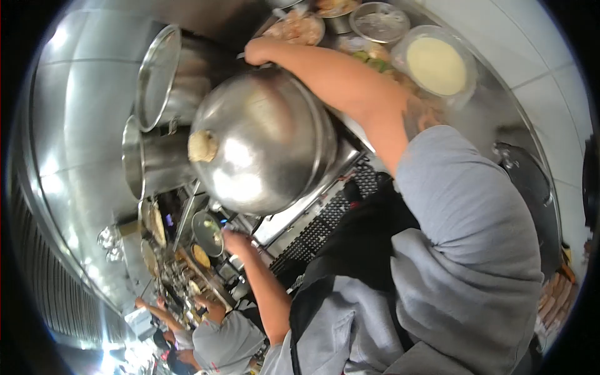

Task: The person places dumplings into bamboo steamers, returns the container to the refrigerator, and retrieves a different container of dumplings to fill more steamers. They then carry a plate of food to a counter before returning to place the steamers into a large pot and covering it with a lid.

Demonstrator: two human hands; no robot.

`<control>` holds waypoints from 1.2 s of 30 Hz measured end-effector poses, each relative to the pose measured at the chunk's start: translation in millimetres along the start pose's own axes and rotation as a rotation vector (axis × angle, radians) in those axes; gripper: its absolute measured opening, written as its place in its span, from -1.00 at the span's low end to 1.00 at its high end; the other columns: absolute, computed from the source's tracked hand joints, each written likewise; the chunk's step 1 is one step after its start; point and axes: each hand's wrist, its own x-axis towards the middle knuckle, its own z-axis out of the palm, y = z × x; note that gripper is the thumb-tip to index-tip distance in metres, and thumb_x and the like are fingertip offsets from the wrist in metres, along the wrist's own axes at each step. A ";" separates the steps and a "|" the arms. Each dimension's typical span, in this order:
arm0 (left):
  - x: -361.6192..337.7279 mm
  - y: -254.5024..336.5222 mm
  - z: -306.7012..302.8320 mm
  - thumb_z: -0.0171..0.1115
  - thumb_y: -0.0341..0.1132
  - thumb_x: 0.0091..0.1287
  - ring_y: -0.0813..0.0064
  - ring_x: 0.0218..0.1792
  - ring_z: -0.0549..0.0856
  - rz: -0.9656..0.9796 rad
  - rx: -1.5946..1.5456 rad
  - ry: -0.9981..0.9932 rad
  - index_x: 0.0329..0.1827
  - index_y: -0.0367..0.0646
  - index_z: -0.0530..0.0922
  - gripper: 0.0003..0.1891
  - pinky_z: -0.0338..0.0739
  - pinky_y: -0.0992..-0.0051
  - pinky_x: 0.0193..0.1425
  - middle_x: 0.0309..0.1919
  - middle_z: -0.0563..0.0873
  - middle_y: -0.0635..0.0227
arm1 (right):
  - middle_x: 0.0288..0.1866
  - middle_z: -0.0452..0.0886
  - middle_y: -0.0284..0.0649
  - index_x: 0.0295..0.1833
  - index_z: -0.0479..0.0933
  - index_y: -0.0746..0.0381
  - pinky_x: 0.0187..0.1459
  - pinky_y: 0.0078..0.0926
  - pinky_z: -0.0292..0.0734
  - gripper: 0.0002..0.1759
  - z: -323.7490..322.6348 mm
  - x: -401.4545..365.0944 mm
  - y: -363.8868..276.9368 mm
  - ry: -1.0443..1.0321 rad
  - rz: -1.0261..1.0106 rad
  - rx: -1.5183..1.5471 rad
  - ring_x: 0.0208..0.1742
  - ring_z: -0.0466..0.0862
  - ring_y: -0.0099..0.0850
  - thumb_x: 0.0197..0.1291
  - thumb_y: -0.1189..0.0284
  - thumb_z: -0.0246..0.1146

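My left hand [235,241] is closed around the handle of a dark frying pan [201,230] with small pale and green pieces of food in it. My right arm reaches past a large shiny metal dome lid [269,137] with a pale wrapped knob [203,145]. At the end of that arm, my right hand [256,51] is closed beside a container of pinkish raw pieces [297,28]. A thin pale tip shows at its fingers, but what they hold is not clear.
Tall metal pots [159,81] stand beyond the lid. A tub of pale yellow liquid [435,65] and a metal bowl [379,24] sit on the counter. Flat pans line the stove, where co-workers in grey shirts [225,340] work. A perforated black mat [322,228] shows below.
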 end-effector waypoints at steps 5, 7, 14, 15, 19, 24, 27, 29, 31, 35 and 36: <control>-89.2 38.8 -62.6 0.14 -0.25 0.47 0.64 -0.61 0.42 0.123 0.186 -0.410 -0.44 -0.17 0.51 -0.72 0.30 0.55 -0.55 -0.61 0.49 0.50 | -0.09 0.73 0.01 -0.09 0.69 0.29 0.00 -0.11 0.58 -0.59 -93.0 -112.8 8.1 0.005 -0.083 -0.186 -0.03 0.71 -0.04 0.29 0.20 0.08; -145.6 46.2 -49.9 0.15 -0.23 0.48 0.64 -0.51 0.49 0.076 0.348 -0.827 -0.33 -0.25 0.58 -0.73 0.36 0.57 -0.43 -0.54 0.56 0.48 | -0.18 0.72 -0.03 -0.08 0.65 0.28 -0.09 -0.12 0.58 -0.58 -139.7 -189.1 6.8 -0.030 -0.154 -0.219 -0.13 0.72 -0.09 0.31 0.14 0.12; -247.6 -49.3 192.1 0.19 -0.25 0.46 0.52 -0.26 0.67 0.568 0.472 -1.677 0.30 -0.35 0.44 -0.55 0.59 0.49 -0.21 -0.08 0.70 0.22 | -0.07 0.69 -0.23 0.10 0.60 0.34 0.13 -0.52 0.48 -0.64 -126.7 -514.6 51.8 0.788 0.427 0.613 0.01 0.62 -0.49 0.45 0.30 0.09; -257.2 -78.2 225.6 0.19 -0.28 0.44 0.49 -0.28 0.68 0.486 0.354 -1.670 0.32 -0.34 0.43 -0.54 0.62 0.46 -0.25 -0.13 0.71 0.23 | -0.02 0.69 -0.27 0.12 0.62 0.28 0.11 -0.54 0.46 -0.61 -90.2 -549.4 66.1 0.944 0.667 0.764 -0.03 0.61 -0.49 0.46 0.24 0.07; -289.2 -72.2 272.9 0.21 -0.43 0.36 0.43 -0.35 0.73 0.297 0.425 -1.806 0.25 -0.32 0.47 -0.60 0.66 0.46 -0.42 -0.20 0.74 0.15 | 0.52 0.33 -0.16 0.46 0.39 -0.09 0.34 0.06 0.27 -0.37 71.6 -601.3 103.8 0.738 1.015 1.118 0.42 0.37 -0.14 0.45 -0.17 -0.08; -290.1 -81.5 285.0 0.16 -0.55 0.33 0.35 -0.31 0.72 0.233 0.422 -1.860 0.04 -0.29 0.46 -0.76 0.71 0.44 -0.44 -0.16 0.67 0.18 | 0.47 0.41 -0.10 0.47 0.35 0.18 0.39 -0.18 0.26 -0.37 118.3 -573.4 78.9 0.971 1.019 1.241 0.41 0.42 -0.23 0.54 -0.01 -0.15; -292.9 -76.7 268.3 0.16 -0.51 0.32 0.39 -0.29 0.72 0.241 0.324 -1.981 0.04 -0.22 0.44 -0.76 0.69 0.44 -0.43 -0.16 0.67 0.22 | 0.45 0.42 -0.06 0.48 0.32 0.22 0.40 -0.25 0.29 -0.45 134.5 -587.8 80.2 0.942 0.981 1.125 0.38 0.44 -0.25 0.55 0.18 -0.14; -291.6 -82.7 255.7 0.20 -0.45 0.31 0.41 -0.21 0.71 0.231 0.326 -2.020 0.04 -0.17 0.42 -0.74 0.69 0.41 -0.36 -0.12 0.66 0.26 | 0.36 0.50 -0.07 0.46 0.34 0.22 0.35 -0.29 0.36 -0.47 130.4 -606.4 50.0 0.990 1.002 1.091 0.30 0.50 -0.28 0.55 0.21 -0.16; -305.2 -74.0 223.9 0.23 -0.44 0.31 0.42 -0.23 0.68 0.134 0.298 -2.107 0.06 -0.15 0.39 -0.70 0.62 0.41 -0.40 -0.08 0.64 0.25 | 0.20 0.62 -0.11 0.38 0.44 0.25 0.22 -0.32 0.46 -0.49 137.2 -633.8 33.9 1.042 1.043 1.177 0.13 0.57 -0.35 0.55 0.18 -0.14; -339.8 -57.1 146.5 0.20 -0.51 0.24 0.25 -0.03 0.69 -0.010 0.323 -2.438 0.38 -0.12 0.29 -0.40 0.66 0.31 -0.29 0.18 0.57 0.20 | 0.31 0.54 -0.10 0.31 0.52 0.27 0.29 -0.32 0.37 -0.40 121.2 -721.2 -56.2 1.225 1.112 1.293 0.24 0.49 -0.34 0.53 0.01 -0.07; -351.7 -58.8 127.5 0.19 -0.53 0.20 0.20 0.00 0.69 -0.053 0.308 -2.486 0.42 -0.11 0.27 -0.35 0.70 0.27 -0.24 0.22 0.54 0.18 | 0.36 0.51 -0.09 0.35 0.49 0.28 0.34 -0.33 0.34 -0.37 121.4 -743.0 -78.8 1.280 1.140 1.205 0.29 0.46 -0.33 0.52 -0.01 -0.07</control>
